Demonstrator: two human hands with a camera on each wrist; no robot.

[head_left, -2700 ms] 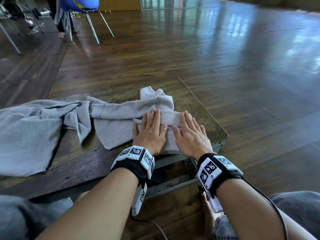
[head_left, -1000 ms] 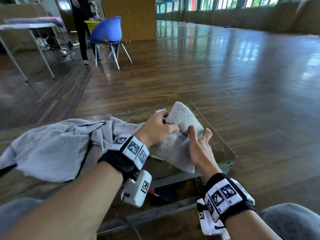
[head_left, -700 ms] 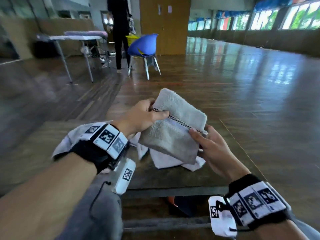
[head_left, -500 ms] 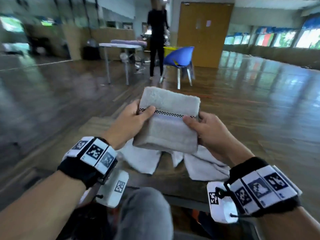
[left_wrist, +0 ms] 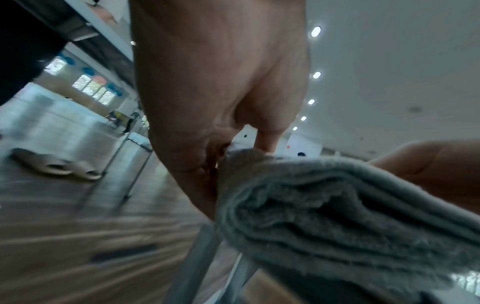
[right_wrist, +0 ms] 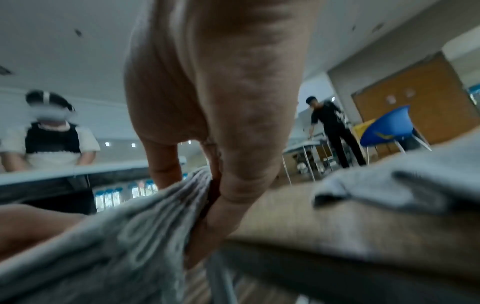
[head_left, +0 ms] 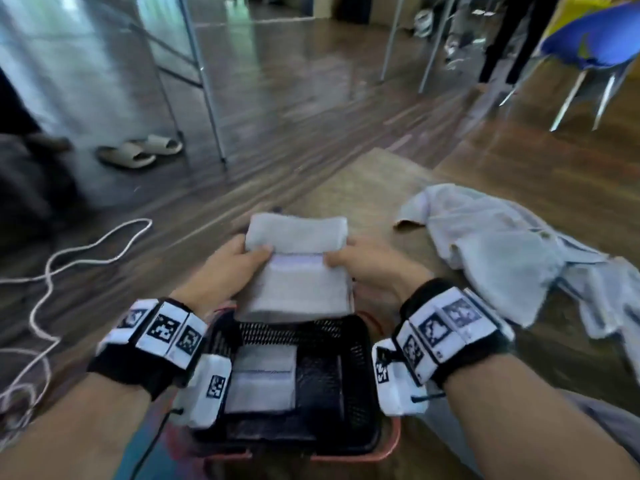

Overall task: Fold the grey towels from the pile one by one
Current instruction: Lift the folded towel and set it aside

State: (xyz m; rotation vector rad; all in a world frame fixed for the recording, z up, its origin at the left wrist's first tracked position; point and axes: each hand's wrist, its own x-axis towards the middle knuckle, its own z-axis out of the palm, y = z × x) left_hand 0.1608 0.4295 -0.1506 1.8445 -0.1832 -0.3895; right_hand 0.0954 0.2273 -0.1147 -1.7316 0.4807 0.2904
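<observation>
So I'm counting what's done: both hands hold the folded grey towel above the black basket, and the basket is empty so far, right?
Not quite. Left hand and right hand do hold the folded grey towel above the black basket, but the basket is not empty: the head view shows another folded towel already lying in it.

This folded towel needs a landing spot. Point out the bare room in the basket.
Free: the black mesh basket's right half, beside the folded grey towel lying at its left. Crowded: that left half, and the tabletop at right under the unfolded grey towel pile.
</observation>
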